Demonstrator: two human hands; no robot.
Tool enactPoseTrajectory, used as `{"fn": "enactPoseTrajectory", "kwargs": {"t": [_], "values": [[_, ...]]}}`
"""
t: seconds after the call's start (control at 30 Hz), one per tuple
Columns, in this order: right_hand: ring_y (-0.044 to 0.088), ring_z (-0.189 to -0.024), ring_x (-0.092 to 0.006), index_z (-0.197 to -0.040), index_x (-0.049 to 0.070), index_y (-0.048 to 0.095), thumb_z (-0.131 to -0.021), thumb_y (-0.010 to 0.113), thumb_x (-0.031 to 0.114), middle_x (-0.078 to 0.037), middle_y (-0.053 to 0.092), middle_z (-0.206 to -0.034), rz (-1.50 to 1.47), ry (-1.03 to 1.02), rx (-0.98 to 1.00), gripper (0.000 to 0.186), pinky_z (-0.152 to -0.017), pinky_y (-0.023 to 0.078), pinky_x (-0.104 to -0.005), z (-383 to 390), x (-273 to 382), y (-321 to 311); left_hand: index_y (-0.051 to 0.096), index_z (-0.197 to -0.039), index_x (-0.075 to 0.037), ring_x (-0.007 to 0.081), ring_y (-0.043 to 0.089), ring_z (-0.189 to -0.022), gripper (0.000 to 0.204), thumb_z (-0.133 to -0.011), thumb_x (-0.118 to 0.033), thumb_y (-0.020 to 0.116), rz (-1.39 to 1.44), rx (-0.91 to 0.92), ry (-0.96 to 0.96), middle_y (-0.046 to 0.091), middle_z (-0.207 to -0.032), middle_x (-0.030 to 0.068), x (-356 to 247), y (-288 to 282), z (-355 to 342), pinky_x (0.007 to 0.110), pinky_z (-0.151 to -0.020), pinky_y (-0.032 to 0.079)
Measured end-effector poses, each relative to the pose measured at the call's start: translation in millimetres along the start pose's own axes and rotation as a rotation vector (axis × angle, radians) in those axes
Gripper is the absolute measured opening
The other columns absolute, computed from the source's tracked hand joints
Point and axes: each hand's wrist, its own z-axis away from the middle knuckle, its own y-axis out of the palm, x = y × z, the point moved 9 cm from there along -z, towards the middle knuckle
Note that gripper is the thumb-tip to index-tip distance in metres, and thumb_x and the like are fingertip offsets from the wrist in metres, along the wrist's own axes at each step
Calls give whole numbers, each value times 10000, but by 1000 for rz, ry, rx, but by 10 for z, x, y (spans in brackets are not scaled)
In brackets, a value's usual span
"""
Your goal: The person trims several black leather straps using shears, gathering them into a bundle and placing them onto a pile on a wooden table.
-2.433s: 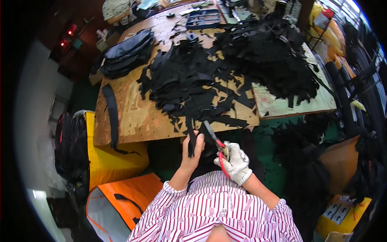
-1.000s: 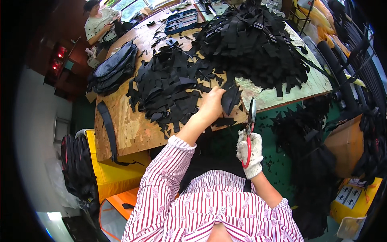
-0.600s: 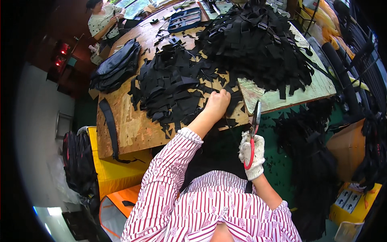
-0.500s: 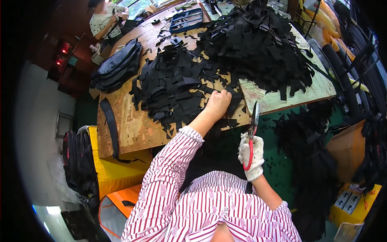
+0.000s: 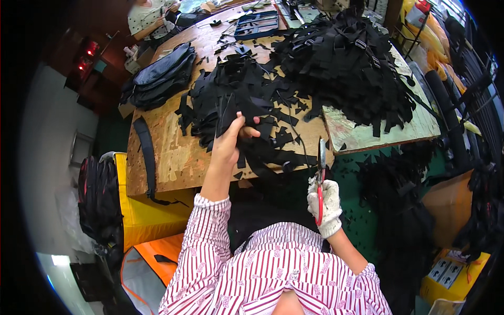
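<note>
Gripping red-handled scissors [image 5: 319, 197], my right hand [image 5: 328, 202] wears a white work glove, and the blades point away from me just off the table's front edge. My bare left hand [image 5: 231, 143] is at the near side of a pile of black webbing pieces [image 5: 220, 86]. Its fingers curl around a black strap [image 5: 227, 113] that stands up past the thumb; part of the grip is hidden. Below that hand, more black straps [image 5: 268, 157] trail to the right over the table edge.
A taller heap of black straps with buckles [image 5: 341, 68] covers the pale board at right. Stacked black bags [image 5: 163, 76], a padded strap [image 5: 144, 152] and a blue tray [image 5: 256, 25] lie on the wooden table [image 5: 173, 168]. Another person [image 5: 149, 21] works at far left.
My left hand has moved left and turned, lifting a black strap from the pile. The scissors have shifted slightly left and closer. The whole view has shifted a little.
</note>
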Motion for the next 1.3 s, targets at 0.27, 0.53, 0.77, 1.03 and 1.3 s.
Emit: {"fn": "enactPoseTrajectory", "kwargs": {"t": [0.27, 0.53, 0.77, 1.03, 1.3], "values": [[592, -763, -209, -1114, 75, 454, -688, 765, 253, -72, 590, -916, 549, -354, 170, 557, -691, 483, -326, 58, 119, 333, 578, -959, -33, 116, 571, -615, 203, -879, -210, 636, -164, -29, 2, 602, -766, 56, 248, -79, 661, 246, -614, 462], [604, -807, -307, -1210, 109, 467, -618, 786, 422, -92, 607, -999, 813, -378, 131, 741, -701, 471, -408, 79, 71, 338, 585, -961, -27, 116, 570, -637, 173, -881, -173, 629, -267, 7, 81, 594, -772, 54, 254, -56, 846, 231, -611, 450], [601, -816, -327, -1213, 115, 462, -612, 787, 431, -99, 604, -997, 919, -410, 97, 752, -703, 468, -417, 84, 126, 339, 556, -954, -13, 88, 546, -592, 177, -896, -172, 609, -390, 85, 3, 566, -720, 26, 449, 136, 1008, 216, -585, 439], [609, -784, -313, -1133, 73, 486, -663, 773, 359, -110, 605, -907, 732, -389, 137, 621, -673, 476, -404, 134, 113, 351, 536, -907, -40, 34, 514, -532, 155, -888, -169, 619, -452, 11, 28, 517, -632, -30, 482, 120, 992, 175, -477, 414], [619, -755, -289, -1120, 56, 466, -689, 755, 303, -99, 615, -834, 731, -379, 161, 575, -675, 484, -390, 163, 201, 426, 533, -898, -31, 62, 531, -568, 148, -882, -146, 623, -711, 109, 85, 531, -648, -26, 502, 152, 1103, 212, -533, 437]]}}
